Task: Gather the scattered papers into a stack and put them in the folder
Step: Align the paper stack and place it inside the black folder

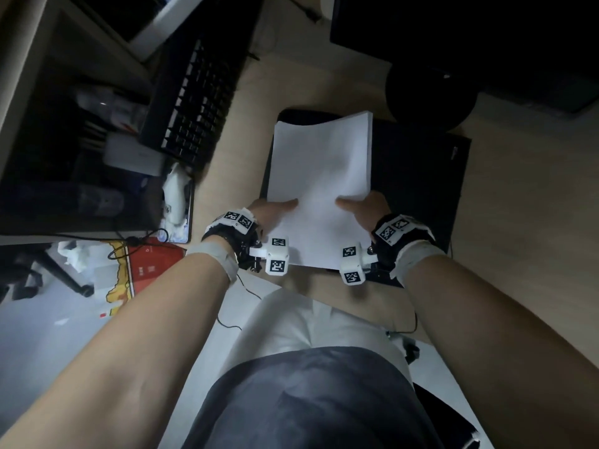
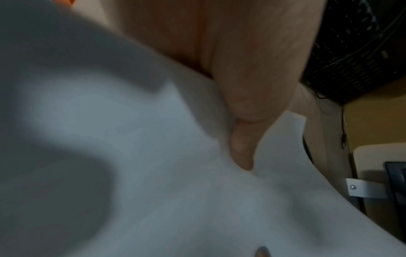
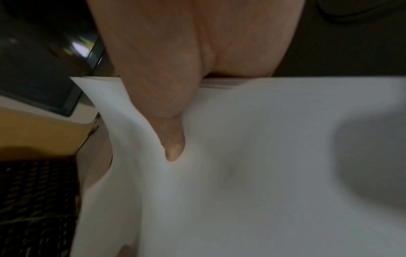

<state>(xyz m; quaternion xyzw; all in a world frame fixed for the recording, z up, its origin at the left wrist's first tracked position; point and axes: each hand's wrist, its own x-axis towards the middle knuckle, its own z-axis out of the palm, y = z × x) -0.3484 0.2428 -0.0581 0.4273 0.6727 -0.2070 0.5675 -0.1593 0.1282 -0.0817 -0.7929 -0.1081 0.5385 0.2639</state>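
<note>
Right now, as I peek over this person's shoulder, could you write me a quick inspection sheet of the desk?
Surface: wooden desk, dimly lit.
Job's things: paper stack held over the black folder.
Clutter: keyboard, round black object, red box on the floor.
Grippers: left hand and right hand pinch the stack's near edge.
Cables: thin black cable below the left wrist.
Surroundings: monitor base, shelf.

- stack of papers: plain white sheets, edges roughly squared; far end bowed upward; held over the folder
- folder: black, flat on the wooden desk; mostly showing right of the stack
</note>
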